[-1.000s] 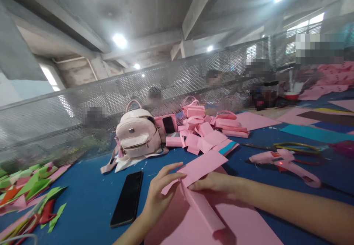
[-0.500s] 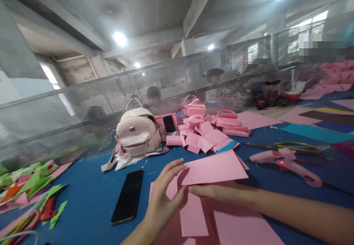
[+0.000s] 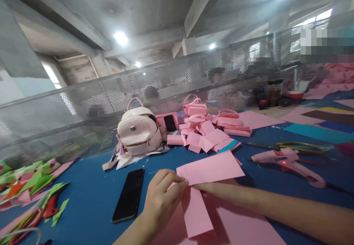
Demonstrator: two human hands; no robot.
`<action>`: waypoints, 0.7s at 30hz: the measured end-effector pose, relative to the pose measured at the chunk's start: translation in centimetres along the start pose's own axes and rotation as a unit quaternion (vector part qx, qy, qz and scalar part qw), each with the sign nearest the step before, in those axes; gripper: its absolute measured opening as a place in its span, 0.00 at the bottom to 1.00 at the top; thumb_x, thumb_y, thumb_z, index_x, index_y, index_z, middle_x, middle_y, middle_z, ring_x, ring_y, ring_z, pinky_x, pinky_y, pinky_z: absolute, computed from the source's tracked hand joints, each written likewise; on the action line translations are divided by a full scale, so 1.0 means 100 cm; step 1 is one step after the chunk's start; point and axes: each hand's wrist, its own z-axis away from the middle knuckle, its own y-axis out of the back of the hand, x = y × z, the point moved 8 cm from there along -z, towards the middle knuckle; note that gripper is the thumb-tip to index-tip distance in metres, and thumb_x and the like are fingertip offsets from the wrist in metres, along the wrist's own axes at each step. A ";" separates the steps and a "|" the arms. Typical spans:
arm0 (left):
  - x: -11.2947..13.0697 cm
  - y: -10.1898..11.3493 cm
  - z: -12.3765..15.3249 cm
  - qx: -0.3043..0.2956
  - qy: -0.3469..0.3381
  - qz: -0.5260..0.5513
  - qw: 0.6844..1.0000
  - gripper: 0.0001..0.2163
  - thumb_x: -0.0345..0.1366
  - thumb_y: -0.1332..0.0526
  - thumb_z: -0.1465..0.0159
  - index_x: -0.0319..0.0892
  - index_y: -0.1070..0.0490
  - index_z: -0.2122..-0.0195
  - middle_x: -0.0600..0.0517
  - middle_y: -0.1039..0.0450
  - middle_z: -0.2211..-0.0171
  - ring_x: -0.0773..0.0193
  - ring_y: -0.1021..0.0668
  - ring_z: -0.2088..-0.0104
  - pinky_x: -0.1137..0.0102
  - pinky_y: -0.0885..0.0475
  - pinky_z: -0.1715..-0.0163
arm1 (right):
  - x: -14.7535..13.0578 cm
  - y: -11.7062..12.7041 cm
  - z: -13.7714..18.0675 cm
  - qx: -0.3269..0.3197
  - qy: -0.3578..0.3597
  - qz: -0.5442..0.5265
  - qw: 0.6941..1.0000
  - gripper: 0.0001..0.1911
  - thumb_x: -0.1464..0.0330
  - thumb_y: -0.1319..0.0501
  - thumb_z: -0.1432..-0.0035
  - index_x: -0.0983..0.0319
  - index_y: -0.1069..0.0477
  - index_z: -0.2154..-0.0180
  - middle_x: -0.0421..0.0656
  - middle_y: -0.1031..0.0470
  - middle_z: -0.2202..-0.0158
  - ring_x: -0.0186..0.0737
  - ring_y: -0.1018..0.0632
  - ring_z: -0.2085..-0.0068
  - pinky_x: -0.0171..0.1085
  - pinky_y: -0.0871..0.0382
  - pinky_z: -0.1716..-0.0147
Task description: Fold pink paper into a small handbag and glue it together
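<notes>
A folded piece of pink paper point(image 3: 211, 167) has one panel angled up to the right and another hanging down toward me. At its left corner my left hand point(image 3: 164, 195) pinches the edge between thumb and fingers. My right hand point(image 3: 214, 189) reaches in from the right beneath the upper panel and grips the piece near the fold; most of its fingers are hidden by the paper. Below both hands a larger pink sheet point(image 3: 246, 219) lies on the blue table point(image 3: 91, 186).
A black phone point(image 3: 128, 195) lies left of my hands. Rightward is a pink glue gun point(image 3: 289, 164) with scissors point(image 3: 301, 147) behind it. A cream backpack point(image 3: 139, 130) and pink paper pieces point(image 3: 206, 132) stand along the mesh divider point(image 3: 171, 81). Green scraps point(image 3: 38, 180) and red-handled scissors point(image 3: 51, 208) lie far left.
My left hand has closed from spread fingers to a pinch on the paper's left corner. My right thumb has slid further under the upper panel, and the hanging panel has swung slightly right.
</notes>
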 end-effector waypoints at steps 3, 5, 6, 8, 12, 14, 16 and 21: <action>0.003 -0.001 0.000 -0.002 -0.005 -0.012 1.000 0.07 0.24 0.37 0.37 0.40 0.26 0.59 0.49 0.23 0.70 0.61 0.24 0.67 0.67 0.30 0.70 | 0.001 0.000 -0.003 -0.015 -0.002 0.013 1.000 0.29 0.50 0.39 0.43 0.62 0.27 0.47 0.47 0.29 0.42 0.50 0.38 0.35 0.51 0.55 0.33; 0.003 -0.002 0.000 -0.003 -0.012 -0.017 1.000 0.07 0.24 0.37 0.37 0.40 0.26 0.59 0.50 0.23 0.71 0.61 0.24 0.67 0.67 0.30 0.70 | 0.003 0.002 -0.004 -0.009 -0.009 0.019 1.000 0.28 0.50 0.39 0.43 0.62 0.26 0.48 0.47 0.28 0.43 0.51 0.38 0.35 0.52 0.57 0.33; 0.003 -0.002 -0.001 -0.002 -0.017 -0.020 1.000 0.07 0.24 0.37 0.37 0.41 0.26 0.59 0.51 0.23 0.71 0.62 0.23 0.68 0.67 0.30 0.69 | 0.003 0.003 -0.004 0.001 -0.008 0.023 1.000 0.27 0.51 0.40 0.42 0.62 0.26 0.48 0.47 0.28 0.44 0.52 0.37 0.36 0.52 0.56 0.34; 0.002 -0.001 -0.001 -0.005 -0.029 -0.026 0.999 0.07 0.25 0.38 0.36 0.42 0.26 0.59 0.51 0.22 0.70 0.62 0.22 0.67 0.67 0.30 0.68 | 0.001 0.007 -0.003 0.033 0.002 0.028 0.999 0.25 0.52 0.39 0.42 0.61 0.25 0.51 0.46 0.25 0.46 0.53 0.33 0.39 0.52 0.50 0.36; -0.003 0.000 0.000 -0.012 -0.039 -0.022 0.999 0.12 0.25 0.40 0.34 0.43 0.29 0.52 0.53 0.19 0.69 0.60 0.20 0.65 0.64 0.31 0.64 | -0.004 0.016 0.000 0.114 -0.001 0.030 0.993 0.18 0.55 0.35 0.45 0.62 0.23 0.60 0.44 0.21 0.57 0.52 0.25 0.51 0.47 0.35 0.47; -0.009 0.000 0.001 -0.015 -0.015 -0.009 1.000 0.13 0.24 0.41 0.34 0.43 0.31 0.49 0.51 0.19 0.67 0.60 0.20 0.64 0.64 0.31 0.63 | -0.002 0.019 0.001 0.136 -0.022 0.026 0.990 0.17 0.54 0.34 0.46 0.62 0.24 0.64 0.43 0.21 0.63 0.49 0.24 0.57 0.44 0.33 0.53; -0.014 0.000 0.003 -0.016 0.015 0.011 1.000 0.14 0.24 0.42 0.34 0.43 0.32 0.49 0.49 0.19 0.62 0.61 0.20 0.63 0.64 0.31 0.61 | 0.001 0.023 0.002 0.156 -0.041 0.025 0.987 0.20 0.51 0.35 0.47 0.62 0.24 0.66 0.43 0.22 0.65 0.48 0.24 0.59 0.44 0.33 0.56; -0.020 -0.003 0.008 -0.010 0.040 0.042 0.998 0.18 0.22 0.42 0.35 0.45 0.33 0.46 0.50 0.20 0.58 0.61 0.20 0.59 0.64 0.33 0.57 | 0.009 0.030 0.000 0.182 -0.075 0.039 0.980 0.25 0.47 0.37 0.46 0.64 0.25 0.64 0.46 0.22 0.62 0.50 0.25 0.58 0.46 0.36 0.52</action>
